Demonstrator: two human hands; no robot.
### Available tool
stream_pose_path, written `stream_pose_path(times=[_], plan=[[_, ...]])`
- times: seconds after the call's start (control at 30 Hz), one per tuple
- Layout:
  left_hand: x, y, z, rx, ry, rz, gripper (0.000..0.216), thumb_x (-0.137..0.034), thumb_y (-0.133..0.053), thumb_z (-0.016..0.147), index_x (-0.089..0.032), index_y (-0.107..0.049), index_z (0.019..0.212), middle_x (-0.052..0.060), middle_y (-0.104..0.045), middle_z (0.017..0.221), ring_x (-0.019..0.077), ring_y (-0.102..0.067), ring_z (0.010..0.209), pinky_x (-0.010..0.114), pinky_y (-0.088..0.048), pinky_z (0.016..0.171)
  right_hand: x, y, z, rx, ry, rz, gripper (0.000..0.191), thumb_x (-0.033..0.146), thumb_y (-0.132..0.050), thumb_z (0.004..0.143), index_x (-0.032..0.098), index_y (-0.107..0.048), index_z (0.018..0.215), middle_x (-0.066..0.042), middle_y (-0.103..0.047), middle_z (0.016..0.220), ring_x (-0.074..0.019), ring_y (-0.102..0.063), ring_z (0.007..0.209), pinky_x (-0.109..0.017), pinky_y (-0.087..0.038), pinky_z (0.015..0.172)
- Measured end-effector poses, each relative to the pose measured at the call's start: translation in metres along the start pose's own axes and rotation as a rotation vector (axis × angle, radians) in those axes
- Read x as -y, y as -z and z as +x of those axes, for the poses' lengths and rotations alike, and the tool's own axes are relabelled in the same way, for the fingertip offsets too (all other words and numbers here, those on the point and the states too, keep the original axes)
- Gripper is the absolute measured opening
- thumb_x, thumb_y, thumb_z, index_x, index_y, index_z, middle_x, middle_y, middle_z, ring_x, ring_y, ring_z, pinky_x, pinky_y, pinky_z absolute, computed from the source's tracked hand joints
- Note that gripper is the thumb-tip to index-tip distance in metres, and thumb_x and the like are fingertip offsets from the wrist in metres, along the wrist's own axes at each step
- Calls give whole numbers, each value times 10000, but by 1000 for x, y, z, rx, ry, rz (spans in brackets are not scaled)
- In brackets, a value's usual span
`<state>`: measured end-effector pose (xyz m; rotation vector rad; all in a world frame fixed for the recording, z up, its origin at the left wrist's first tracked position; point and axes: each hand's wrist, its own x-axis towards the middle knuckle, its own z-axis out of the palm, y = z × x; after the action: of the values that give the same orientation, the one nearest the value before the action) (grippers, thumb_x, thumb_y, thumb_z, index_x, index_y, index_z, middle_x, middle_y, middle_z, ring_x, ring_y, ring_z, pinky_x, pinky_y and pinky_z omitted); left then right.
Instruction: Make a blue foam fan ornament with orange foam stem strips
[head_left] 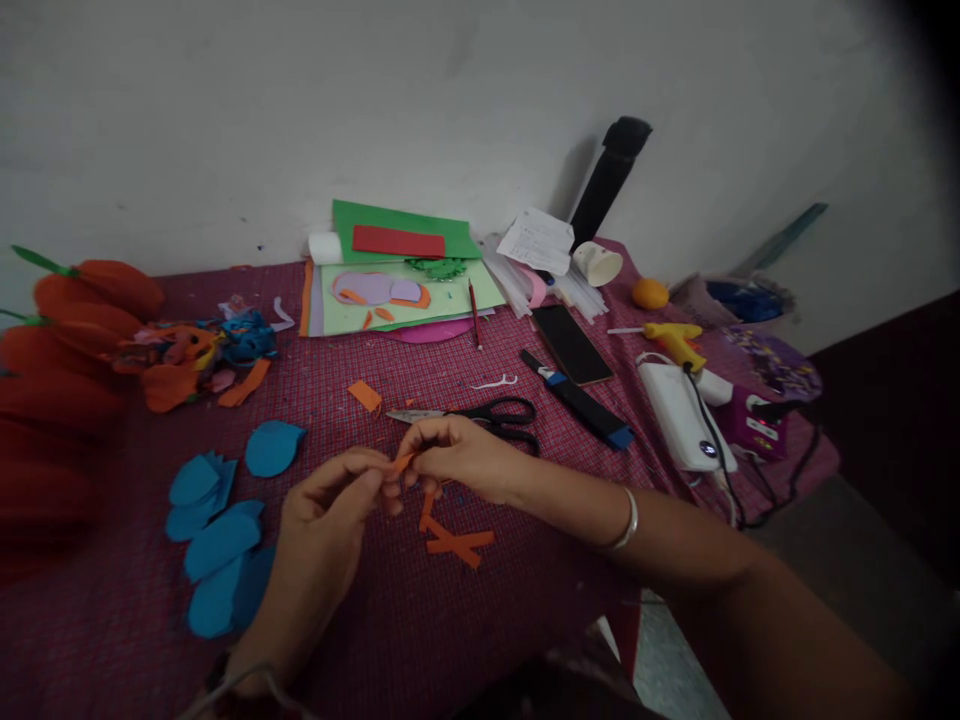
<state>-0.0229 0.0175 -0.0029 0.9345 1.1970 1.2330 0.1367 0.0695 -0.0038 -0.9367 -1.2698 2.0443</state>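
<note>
My left hand (330, 520) and my right hand (457, 458) meet over the table, both pinching a small orange paper strip (403, 462) between thumb and fingers. Just below them lie a few cut orange strips (454, 540) on the red checked cloth (420, 620). Black-handled scissors (480, 414) rest just beyond my right hand. A silver bangle sits on my right wrist.
Blue paper petals (217, 535) lie at the left, orange paper flowers (75, 330) and scraps at the far left. Stacked coloured sheets (405, 280) stand at the back. A phone (571, 343), glue gun (675, 342), white power bank (679, 415) and cables sit right, near the table edge.
</note>
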Motion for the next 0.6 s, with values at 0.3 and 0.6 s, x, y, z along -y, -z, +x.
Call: stream_pose_path(times=[0.3,0.6], plan=[[8,6,0,63,-82,219,109,-216,-638,795,-196,-660,690,-14,-625,720,112,-561,648,224,-451,612,2,-1,-1,-27,-31,-129,117,184,-569,829,136,-557,724,35,-587,624,-49,-518,484,-155,-426,457],[2,-1,5,-39,156,20,186,-361,-681,726,-188,-613,745,-17,-580,604,128,-533,513,226,-441,429,0,-2,0,-91,111,-271,110,99,-591,770,146,-553,679,60,-537,596,-54,-472,519,-179,-378,503]])
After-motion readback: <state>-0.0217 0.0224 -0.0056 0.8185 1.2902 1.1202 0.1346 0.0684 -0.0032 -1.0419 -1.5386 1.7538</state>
